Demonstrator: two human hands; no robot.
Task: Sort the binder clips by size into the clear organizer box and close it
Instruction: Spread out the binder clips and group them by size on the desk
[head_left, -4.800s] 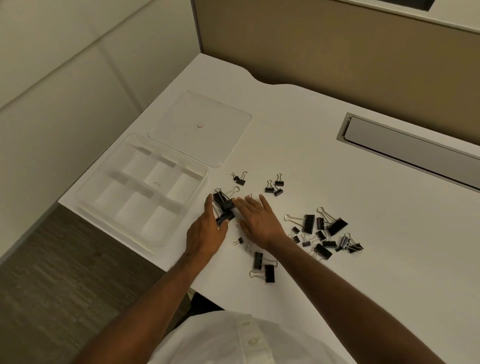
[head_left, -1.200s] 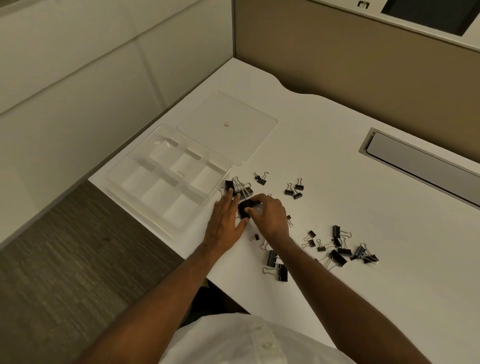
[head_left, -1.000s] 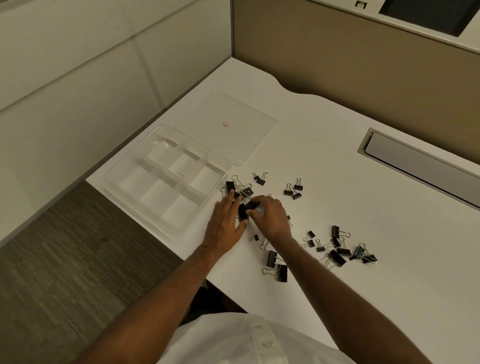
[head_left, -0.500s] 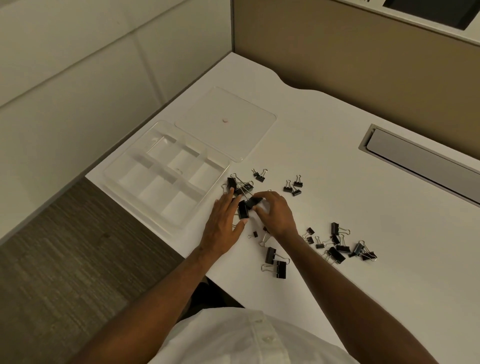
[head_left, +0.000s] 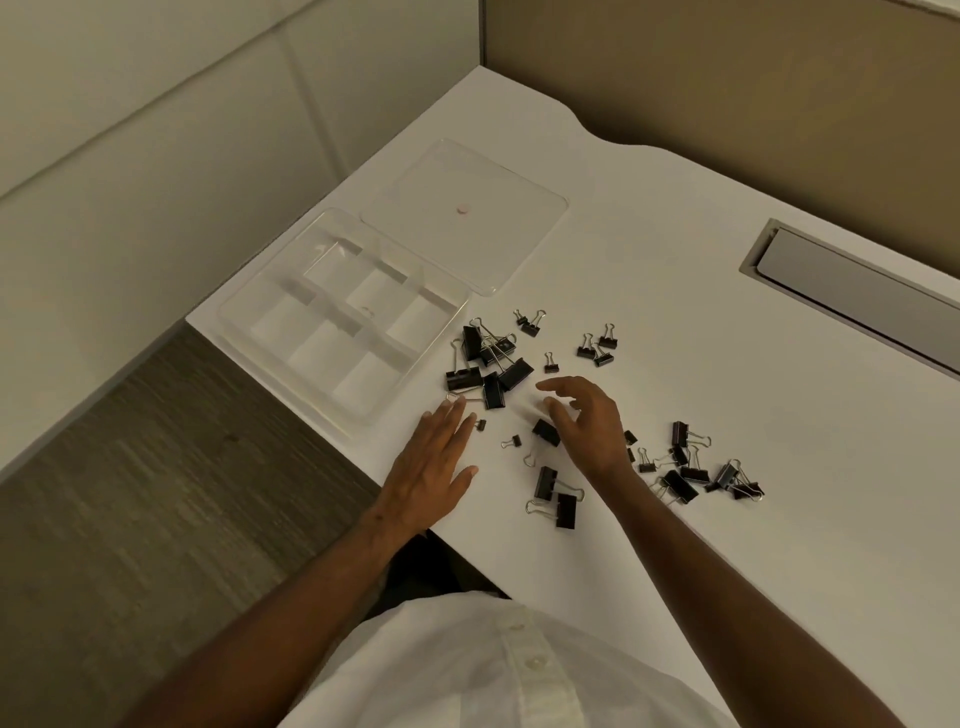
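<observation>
Head view. A smooth white bench (head_left: 675, 322) with a wavy far edge meets a tan fabric-faced partition (head_left: 753, 78); a brushed grey metal cable hatch (head_left: 857, 283) is set into its surface at right. Near the left corner lies the clear organizer box (head_left: 345, 317), a shallow tray of transparent hard plastic with rounded corners, divided by thin walls into rectangular compartments; no clip is visible in any of them. Its flat square lid (head_left: 462, 213), equally transparent, lies opened on the bench along the tray's far edge. The binder clips, black folded-steel bodies with bright wire loop handles, are scattered on the bench in clusters: a pile of large clips (head_left: 488, 364) just beside the tray, small clips (head_left: 597, 345) farther back, a mixed group (head_left: 696, 470) at right, and two medium clips (head_left: 556, 493) nearest the person. The left hand (head_left: 431, 462) lies flat, fingers straight, holding nothing, its fingertips near a wire handle of the large pile. The right hand (head_left: 584, 415) hovers with loosely curved fingers, holding nothing, directly above one medium clip (head_left: 545, 431). A white buttoned shirt (head_left: 493, 670) fills the lower edge.
</observation>
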